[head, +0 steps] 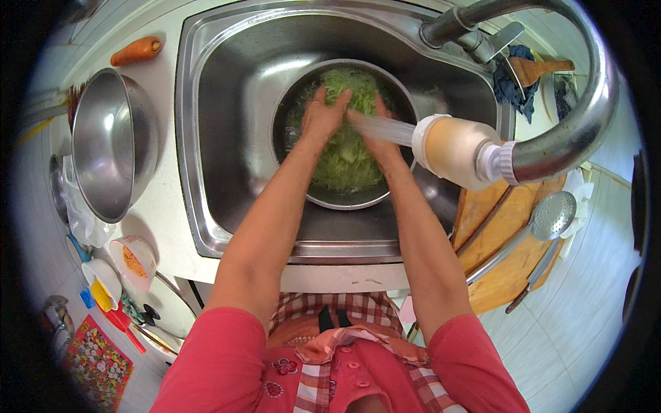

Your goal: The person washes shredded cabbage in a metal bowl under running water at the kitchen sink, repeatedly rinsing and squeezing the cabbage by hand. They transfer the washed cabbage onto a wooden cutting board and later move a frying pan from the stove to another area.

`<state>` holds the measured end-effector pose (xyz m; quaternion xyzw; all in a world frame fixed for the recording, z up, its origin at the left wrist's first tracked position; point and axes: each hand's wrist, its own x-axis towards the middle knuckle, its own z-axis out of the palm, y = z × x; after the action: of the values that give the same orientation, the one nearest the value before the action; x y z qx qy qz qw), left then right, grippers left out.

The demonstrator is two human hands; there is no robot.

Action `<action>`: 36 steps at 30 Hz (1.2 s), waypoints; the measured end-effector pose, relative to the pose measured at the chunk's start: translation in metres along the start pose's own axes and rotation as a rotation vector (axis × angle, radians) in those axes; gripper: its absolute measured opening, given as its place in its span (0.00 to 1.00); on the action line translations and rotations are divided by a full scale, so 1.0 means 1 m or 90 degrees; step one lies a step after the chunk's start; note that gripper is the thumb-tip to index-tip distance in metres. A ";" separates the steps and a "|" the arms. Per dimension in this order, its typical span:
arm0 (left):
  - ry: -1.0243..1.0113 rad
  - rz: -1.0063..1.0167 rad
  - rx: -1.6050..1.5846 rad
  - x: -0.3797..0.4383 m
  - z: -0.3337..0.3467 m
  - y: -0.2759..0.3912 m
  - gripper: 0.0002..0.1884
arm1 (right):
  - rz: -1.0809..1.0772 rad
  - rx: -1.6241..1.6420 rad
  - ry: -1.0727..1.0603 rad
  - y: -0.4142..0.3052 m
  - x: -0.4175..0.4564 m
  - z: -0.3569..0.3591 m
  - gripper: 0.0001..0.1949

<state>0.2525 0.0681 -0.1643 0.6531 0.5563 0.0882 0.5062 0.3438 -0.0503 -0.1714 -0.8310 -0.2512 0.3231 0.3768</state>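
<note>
Shredded green vegetable point(348, 160) lies in water in a round metal bowl point(348, 207), which stands in the stainless steel sink point(242, 77). My left hand point(323, 116) is over the left part of the bowl, fingers spread among the shreds. On the right side of the bowl, my right hand point(377, 129) touches the shreds, partly hidden by water and blurred; its grip cannot be made out. Water sprays leftward from the filter head point(457, 152) of the curved metal faucet point(594, 118) across my right hand.
Left of the sink are a carrot point(136, 51), a large steel bowl point(106, 147) and a small bowl with orange bits point(147, 258). At the right, a wooden cutting board point(511, 268) bears a skimmer point(553, 216) and a knife point(542, 263). A wooden spatula point(532, 71) lies behind the faucet.
</note>
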 end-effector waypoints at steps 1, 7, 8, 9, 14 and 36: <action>-0.053 -0.023 -0.124 -0.003 0.005 0.009 0.45 | -0.003 0.187 -0.025 0.007 0.001 0.009 0.39; 0.039 -0.067 -0.186 -0.033 0.006 0.015 0.24 | 0.044 0.263 -0.021 -0.017 -0.026 -0.005 0.24; 0.048 -0.028 -0.167 -0.036 0.003 0.010 0.23 | 0.022 0.175 -0.020 -0.035 -0.035 -0.015 0.23; 0.054 0.014 -0.148 -0.040 0.000 0.007 0.23 | -0.001 0.086 -0.015 -0.045 -0.040 -0.020 0.22; -0.005 0.086 0.045 -0.068 -0.027 0.016 0.21 | -0.173 -0.121 -0.026 -0.029 -0.059 -0.031 0.27; 0.044 0.023 0.164 -0.081 -0.033 0.050 0.26 | -0.142 -0.117 0.053 -0.036 -0.059 -0.031 0.27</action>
<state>0.2330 0.0270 -0.0744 0.7189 0.5684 0.0475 0.3972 0.3208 -0.0823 -0.1074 -0.8415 -0.3549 0.2199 0.3429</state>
